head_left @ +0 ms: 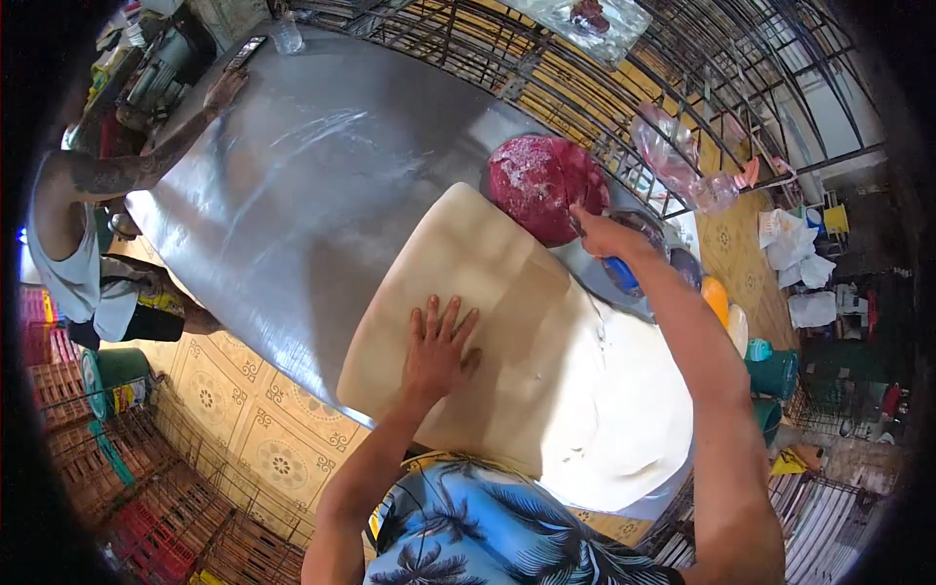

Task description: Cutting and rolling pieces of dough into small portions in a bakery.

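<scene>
A thick cream sheet of dough [507, 322] lies across the metal table, its right part brightly lit and lumpy. My left hand [439, 346] rests flat on it, fingers spread. My right hand [604, 229] reaches to the lower right edge of a floury deep-red ball [536, 180], apparently dough. Its fingers are bent; what they hold, if anything, is hard to make out. Just beneath that hand is a blue object [620, 275], partly covered by it.
The metal table [273, 175] extends leftward. A co-worker [83, 234] stands left, one hand near a phone [245, 53]; a clear cup [288, 36] is behind. Wire racks [780, 88] line the far side, with a pink plastic bag [663, 146]. Green bins [770, 375] stand right.
</scene>
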`<move>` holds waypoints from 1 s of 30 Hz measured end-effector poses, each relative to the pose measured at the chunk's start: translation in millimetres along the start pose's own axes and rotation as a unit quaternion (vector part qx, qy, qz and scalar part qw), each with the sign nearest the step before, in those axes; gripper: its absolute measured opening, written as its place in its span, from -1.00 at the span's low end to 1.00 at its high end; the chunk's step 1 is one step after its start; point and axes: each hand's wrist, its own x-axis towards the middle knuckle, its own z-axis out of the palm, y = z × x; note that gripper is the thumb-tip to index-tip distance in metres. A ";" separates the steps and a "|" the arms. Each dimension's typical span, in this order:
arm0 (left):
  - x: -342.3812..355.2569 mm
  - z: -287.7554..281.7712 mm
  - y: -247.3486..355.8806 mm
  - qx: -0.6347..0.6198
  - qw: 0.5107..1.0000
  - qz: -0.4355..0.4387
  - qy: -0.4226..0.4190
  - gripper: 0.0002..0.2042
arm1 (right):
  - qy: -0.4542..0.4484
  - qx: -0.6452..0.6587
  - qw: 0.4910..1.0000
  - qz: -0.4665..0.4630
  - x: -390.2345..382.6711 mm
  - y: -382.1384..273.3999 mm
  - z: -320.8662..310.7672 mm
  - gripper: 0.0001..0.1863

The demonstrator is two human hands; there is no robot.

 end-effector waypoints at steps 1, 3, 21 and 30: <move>0.1 -2.4 -0.2 0.005 1.000 0.003 0.016 -0.23 | 0.011 0.005 1.000 -0.005 -4.1 4.5 8.5 -0.08; 1.5 -9.5 -0.2 -0.078 0.997 -0.028 -0.010 -0.19 | 0.019 0.018 0.999 -0.034 -9.9 17.4 28.4 -0.10; 384.5 48.3 -38.9 -0.113 0.988 0.016 0.107 -0.19 | 0.393 0.039 0.908 0.139 -99.8 129.5 141.2 -0.33; 494.5 70.1 -67.9 -0.307 0.932 -0.156 -0.117 -0.30 | 0.398 0.581 0.710 -0.021 -32.0 54.1 160.7 -0.66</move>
